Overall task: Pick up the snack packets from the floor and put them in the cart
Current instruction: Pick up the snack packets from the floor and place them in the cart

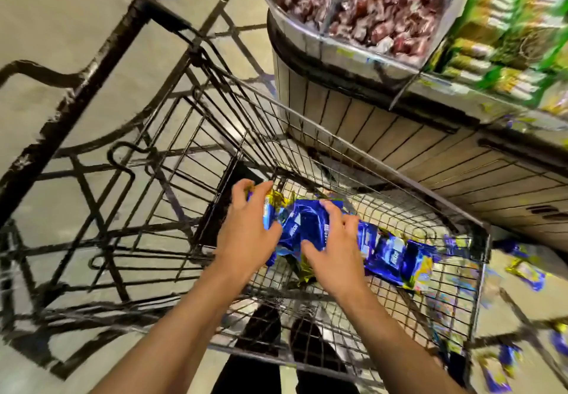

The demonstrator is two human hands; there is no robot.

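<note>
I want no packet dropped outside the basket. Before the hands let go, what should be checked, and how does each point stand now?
1. Left hand grips the blue packets: ok.
2. Right hand grips them too: ok.
3. Bundle sits inside the cart walls: ok.
4. Strip's far end inside the basket: ok.
5. Floor cleared: not ok, loose packets remain right of the cart.
6. Bundle resting on the mesh bottom: cannot tell.

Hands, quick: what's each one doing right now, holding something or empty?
Left hand: fingers curled round the blue snack packets, over the cart.
Right hand: fingers on the same packets, gripping them.
</note>
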